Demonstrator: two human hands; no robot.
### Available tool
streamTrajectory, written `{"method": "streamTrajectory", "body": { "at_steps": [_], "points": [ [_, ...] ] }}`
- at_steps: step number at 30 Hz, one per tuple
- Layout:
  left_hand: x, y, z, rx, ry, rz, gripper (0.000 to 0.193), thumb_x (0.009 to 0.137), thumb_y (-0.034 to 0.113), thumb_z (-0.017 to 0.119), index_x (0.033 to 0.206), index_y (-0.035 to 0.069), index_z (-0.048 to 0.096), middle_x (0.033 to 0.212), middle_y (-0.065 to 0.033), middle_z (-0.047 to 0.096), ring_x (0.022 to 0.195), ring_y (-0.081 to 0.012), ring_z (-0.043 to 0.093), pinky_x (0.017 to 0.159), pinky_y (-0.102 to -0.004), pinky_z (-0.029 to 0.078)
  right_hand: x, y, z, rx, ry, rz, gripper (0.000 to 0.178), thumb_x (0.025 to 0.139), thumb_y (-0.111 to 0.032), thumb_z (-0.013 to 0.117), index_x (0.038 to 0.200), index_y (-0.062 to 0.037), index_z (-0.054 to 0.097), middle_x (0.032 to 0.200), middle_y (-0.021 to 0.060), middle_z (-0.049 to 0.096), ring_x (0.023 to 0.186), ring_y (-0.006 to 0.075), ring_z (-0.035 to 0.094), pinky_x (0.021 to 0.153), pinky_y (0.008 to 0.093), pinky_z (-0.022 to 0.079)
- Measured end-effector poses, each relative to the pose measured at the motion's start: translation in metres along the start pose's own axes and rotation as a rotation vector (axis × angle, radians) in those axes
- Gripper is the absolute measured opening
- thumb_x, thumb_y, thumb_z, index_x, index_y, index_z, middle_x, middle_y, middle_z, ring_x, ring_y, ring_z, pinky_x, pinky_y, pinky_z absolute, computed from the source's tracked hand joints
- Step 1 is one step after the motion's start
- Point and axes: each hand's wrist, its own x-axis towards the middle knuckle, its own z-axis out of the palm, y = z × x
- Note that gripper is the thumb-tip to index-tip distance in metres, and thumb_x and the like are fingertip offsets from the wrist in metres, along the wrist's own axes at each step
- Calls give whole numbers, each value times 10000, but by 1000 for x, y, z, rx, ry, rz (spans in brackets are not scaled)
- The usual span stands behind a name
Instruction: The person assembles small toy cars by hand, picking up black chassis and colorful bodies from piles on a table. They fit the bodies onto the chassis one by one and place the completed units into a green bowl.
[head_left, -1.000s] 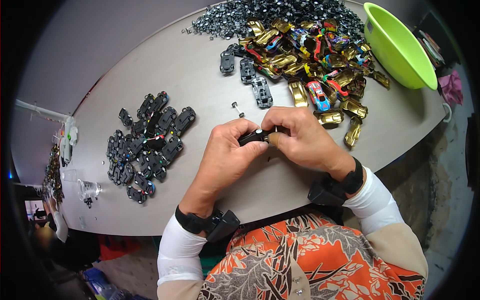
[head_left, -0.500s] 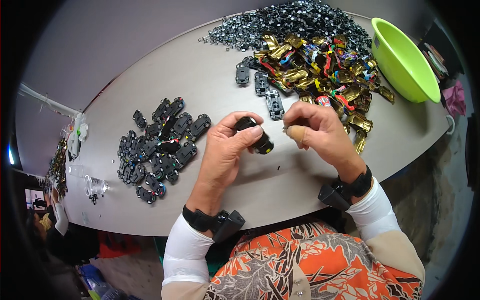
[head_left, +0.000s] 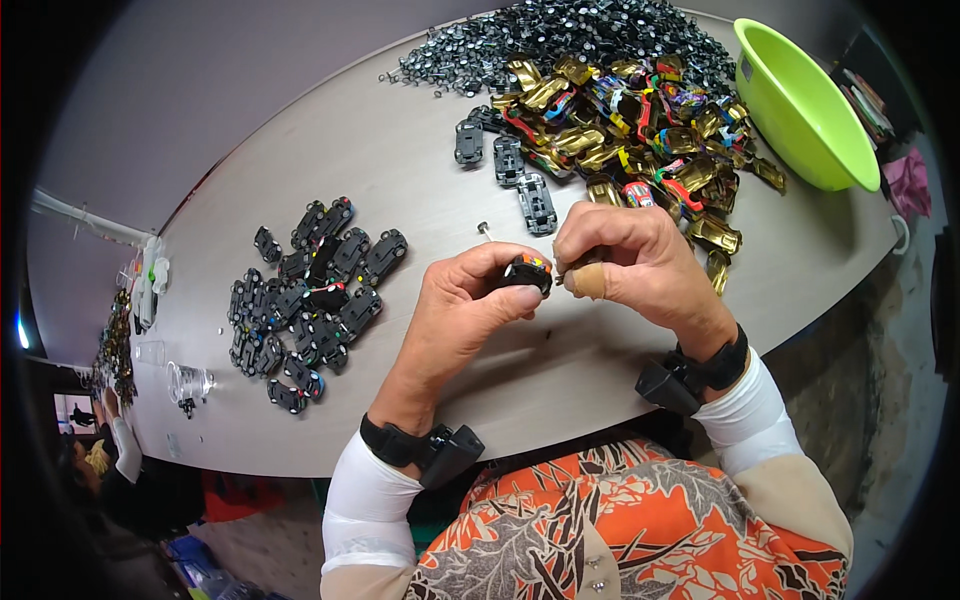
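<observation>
A small dark toy car [head_left: 527, 273] with orange and yellow markings is gripped in my left hand [head_left: 468, 302], thumb on the near side and fingers behind. Just beyond those fingers shows a small wheel on a thin metal axle [head_left: 484, 229]; whether it touches the car or lies on the table I cannot tell. My right hand [head_left: 632, 258], with a tan plaster on its thumb, is pinched closed right beside the car. What sits between its fingertips is too small and covered to name. Grey car undersides [head_left: 536, 204] lie on the table beyond my hands.
Assembled dark toy cars [head_left: 318, 285] are grouped on the left. Gold and multicoloured car bodies [head_left: 600, 150] pile up at the far right, before a heap of wheels on axles [head_left: 560, 45]. A green basin [head_left: 810, 120] and a clear cup [head_left: 188, 382] stand on the table [head_left: 400, 430]. Another person works far left.
My left hand has turned the car, so its orange and yellow marked part now shows. Both hands have come closer together. The wheel and axle have come into sight beyond my left fingers.
</observation>
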Motion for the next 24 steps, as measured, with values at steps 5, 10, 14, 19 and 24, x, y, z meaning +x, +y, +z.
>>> {"method": "streamTrajectory", "body": {
  "at_steps": [5, 10, 14, 19, 24],
  "points": [
    [-3, -1, -3, 72, -42, -1, 182, 793, 81, 657, 961, 17, 631, 793, 31, 586, 687, -39, 500, 627, -187, 420, -1, -4, 4, 12, -14, 41, 133, 720, 50, 605, 848, 26, 630, 791, 32, 573, 733, 95, 522, 660, 228, 419],
    [-6, 5, 0, 172, -70, -39, 175, 782, 78, 655, 939, 5, 626, 754, 43, 574, 679, -25, 473, 608, -188, 397, 0, 1, 2, -120, -80, 13, 128, 714, 37, 599, 840, 36, 623, 774, 52, 586, 723, 106, 535, 653, 241, 431],
    [-6, 3, 2, 323, -50, 16, 161, 781, 65, 635, 922, -11, 624, 724, 30, 573, 663, -37, 473, 601, -207, 408, 0, -1, 7, -141, -50, 233, 138, 705, 19, 601, 839, 39, 625, 766, 70, 602, 705, 122, 548, 641, 257, 439],
    [-8, 2, 7, 455, -24, 64, 139, 772, 52, 617, 885, -27, 622, 671, -8, 579, 626, -64, 484, 574, -239, 420, -2, 14, 13, -191, -16, 229, 124, 695, 18, 595, 814, 36, 626, 727, 87, 609, 679, 132, 555, 623, 270, 444],
    [-15, 0, 1, 704, 19, 100, 165, 744, 59, 619, 879, -35, 621, 649, -110, 586, 574, -164, 532, 551, -294, 429, -4, 28, 26, -397, -39, 82, 163, 690, 3, 598, 851, -17, 623, 713, 173, 607, 654, 295, 601, 601, 350, 465]
  ]
}}
